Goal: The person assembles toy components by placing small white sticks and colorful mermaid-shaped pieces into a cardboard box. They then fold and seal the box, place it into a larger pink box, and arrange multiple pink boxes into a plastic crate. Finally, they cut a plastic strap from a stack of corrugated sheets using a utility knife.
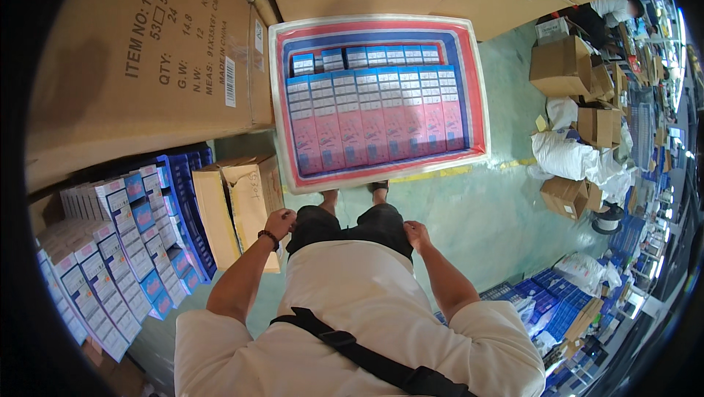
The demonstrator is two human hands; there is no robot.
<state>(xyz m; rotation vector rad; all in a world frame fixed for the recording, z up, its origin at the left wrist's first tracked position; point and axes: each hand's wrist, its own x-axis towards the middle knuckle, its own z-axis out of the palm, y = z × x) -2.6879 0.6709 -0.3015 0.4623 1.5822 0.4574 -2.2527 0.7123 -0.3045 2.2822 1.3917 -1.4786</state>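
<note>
My left hand [280,223], with a beaded bracelet at the wrist, rests by the side of my dark shorts [341,226], fingers curled. At the other side of the shorts is my right hand [416,233], its fingers loosely bent against the cloth. Neither hand shows an object, though the fingertips are partly hidden. Beyond my feet stands a white-rimmed tub [479,94] with red and blue striped lining. Rows of small pink, white and blue boxes [374,127] fill much of it, with a shorter row of boxes [385,56] behind them, lower down.
Large cardboard cartons [165,56] rise at the left and behind the tub. An opened carton [242,215], a blue plastic crate [190,210] and stacked small boxes [121,232] stand at the left. Cartons [561,67], white sacks [572,152] and a person [613,12] are at the right.
</note>
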